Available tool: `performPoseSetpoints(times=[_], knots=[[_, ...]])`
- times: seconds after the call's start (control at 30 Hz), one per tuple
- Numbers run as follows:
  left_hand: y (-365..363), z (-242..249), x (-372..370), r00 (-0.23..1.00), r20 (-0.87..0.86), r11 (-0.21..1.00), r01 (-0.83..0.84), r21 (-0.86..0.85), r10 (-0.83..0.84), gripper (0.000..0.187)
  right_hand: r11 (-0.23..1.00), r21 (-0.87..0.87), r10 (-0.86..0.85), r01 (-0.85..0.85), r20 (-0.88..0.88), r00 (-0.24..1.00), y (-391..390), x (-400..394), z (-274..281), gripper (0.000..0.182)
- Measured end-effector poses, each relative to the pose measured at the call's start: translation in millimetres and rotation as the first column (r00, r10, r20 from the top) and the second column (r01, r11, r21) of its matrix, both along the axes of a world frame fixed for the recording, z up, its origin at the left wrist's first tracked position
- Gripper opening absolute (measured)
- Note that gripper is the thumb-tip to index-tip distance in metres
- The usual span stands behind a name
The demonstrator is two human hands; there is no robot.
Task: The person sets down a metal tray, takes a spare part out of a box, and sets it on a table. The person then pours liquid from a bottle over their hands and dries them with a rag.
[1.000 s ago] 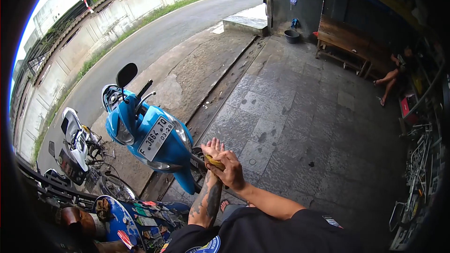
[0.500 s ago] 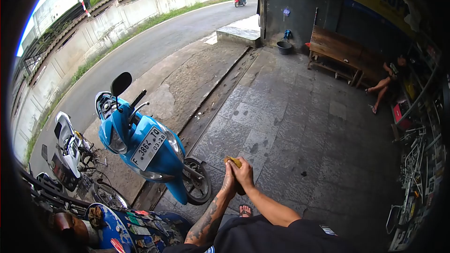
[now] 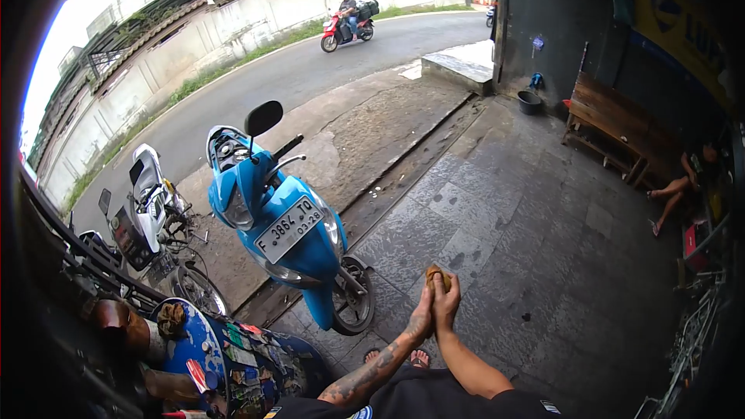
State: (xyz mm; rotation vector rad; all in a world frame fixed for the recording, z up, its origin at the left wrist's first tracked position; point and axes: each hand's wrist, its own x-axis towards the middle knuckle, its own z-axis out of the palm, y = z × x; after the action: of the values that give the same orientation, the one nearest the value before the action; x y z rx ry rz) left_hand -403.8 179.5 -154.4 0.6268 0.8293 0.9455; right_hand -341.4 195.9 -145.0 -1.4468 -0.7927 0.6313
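My left hand (image 3: 421, 316) and my right hand (image 3: 445, 300) are pressed together in front of me, above the paved floor. Between them is a crumpled yellow-brown cloth (image 3: 437, 275), its top poking out above the fingers. Most of the cloth is hidden inside the closed hands. Left of them stands a blue scooter (image 3: 299, 221) with a licence plate, its front wheel the nearest part to my hands.
A blue drum (image 3: 260, 365) with stickers and cans is at lower left, by a partly stripped white motorcycle (image 3: 151, 202). Along the right wall are a wooden bench (image 3: 621, 130), a seated person (image 3: 675, 186) and a rack of metal parts (image 3: 694, 341). A black basin (image 3: 530, 102) sits by the wall.
My view has swung left, so the scooter and bench appear further right. Both hands stay clasped around the cloth. A rider on a red motorcycle has come closer along the road.
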Motion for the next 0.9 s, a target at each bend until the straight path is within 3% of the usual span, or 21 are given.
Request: performPoseSetpoints(times=[0.03, 0.07, 0.13, 0.2, 0.27, 0.3, 0.33, 0.4, 0.43, 0.47, 0.53, 0.63, 0.67, 0.7, 0.73, 0.8, 0.87, 0.9], knots=[[-12, -15, 1, 0.996, -0.092, 0.999, -0.007, 0.038, 0.011, 0.06, 1.0, -0.013, -0.014, 0.014, -0.029, 0.999, 0, 6, 3, 0.025], [-24, -4, -3, 0.998, -0.048, 0.99, 0.046, 0.132, -0.04, 0.062, 0.999, 0.001, -0.041, 0.041, 0.043, 0.998, 2, 14, -8, 0.025], [-29, 23, -22, 0.972, 0.134, 0.981, 0.188, 0.049, -0.193, 0.068, 0.996, -0.032, -0.079, 0.078, -0.018, 0.997, 2, 28, 1, 0.026], [-13, 39, -63, 0.846, 0.238, 0.876, 0.439, 0.199, -0.478, 0.077, 0.987, 0.045, -0.152, 0.152, -0.006, 0.988, 4, 37, 7, 0.033], [-1, 40, -86, 0.831, 0.336, 0.896, 0.427, 0.122, -0.442, 0.084, 0.99, 0.017, -0.137, 0.139, -0.096, 0.986, 1, 41, 5, 0.033], [7, 53, -86, 0.721, 0.628, 0.953, 0.274, 0.127, -0.292, 0.079, 0.999, 0.024, -0.028, 0.035, -0.23, 0.973, -4, 37, 8, 0.033], [14, 63, -82, 0.511, 0.85, 0.989, 0.127, 0.07, -0.126, 0.076, 0.997, 0.045, 0.077, -0.065, -0.359, 0.93, -10, 30, 13, 0.033], [19, 70, -70, 0.387, 0.919, 0.992, 0.123, 0.034, -0.08, 0.074, 0.947, 0.222, 0.287, -0.23, -0.27, 0.919, -18, 2, 31, 0.049], [18, 71, -63, 0.384, 0.922, 0.987, 0.163, -0.01, -0.054, 0.073, 0.888, 0.31, 0.424, -0.339, -0.268, 0.865, -26, -11, 47, 0.054], [17, 69, -58, 0.257, 0.964, 0.969, 0.249, -0.003, -0.063, 0.071, 0.914, 0.297, 0.355, -0.277, -0.254, 0.9, -31, -22, 69, 0.048], [16, 69, -58, 0.295, 0.946, 0.965, 0.258, 0.054, -0.132, 0.069, 0.903, 0.327, 0.397, -0.278, -0.389, 0.831, -29, -18, 70, 0.04], [30, 3, -68, 0.267, 0.928, 0.933, 0.315, 0.173, -0.262, 0.069, 0.914, 0.258, 0.383, -0.313, -0.295, 0.875, -30, -11, 62, 0.033], [27, 3, -74, 0.266, 0.928, 0.933, 0.318, 0.17, -0.26, 0.069, 0.915, 0.255, 0.38, -0.311, -0.296, 0.876, -32, -7, 62, 0.033], [27, 6, -81, 0.79, 0.595, 0.966, 0.245, -0.085, -0.148, 0.068, 0.907, 0.256, 0.397, -0.334, -0.261, 0.88, -33, -3, 64, 0.033], [26, 10, -85, 0.999, 0.011, 0.969, 0.033, -0.245, -0.031, 0.068, 0.898, 0.257, 0.414, -0.356, -0.225, 0.882, -32, 0, 66, 0.033], [22, 28, -81, 0.999, -0.006, 0.977, -0.039, -0.209, 0.038, 0.065, 0.863, 0.299, 0.479, -0.408, -0.227, 0.848, -30, 1, 76, 0.035], [18, 46, -69, 0.959, 0.284, 0.989, -0.055, 0.138, 0.014, 0.064, 0.782, 0.359, 0.6, -0.509, -0.217, 0.77, -30, -8, 67, 0.039], [16, 52, -59, 0.935, 0.355, 0.98, -0.063, 0.187, -0.007, 0.065, 0.795, 0.304, 0.55, -0.525, 0.005, 0.835, -28, -16, 65, 0.039]])
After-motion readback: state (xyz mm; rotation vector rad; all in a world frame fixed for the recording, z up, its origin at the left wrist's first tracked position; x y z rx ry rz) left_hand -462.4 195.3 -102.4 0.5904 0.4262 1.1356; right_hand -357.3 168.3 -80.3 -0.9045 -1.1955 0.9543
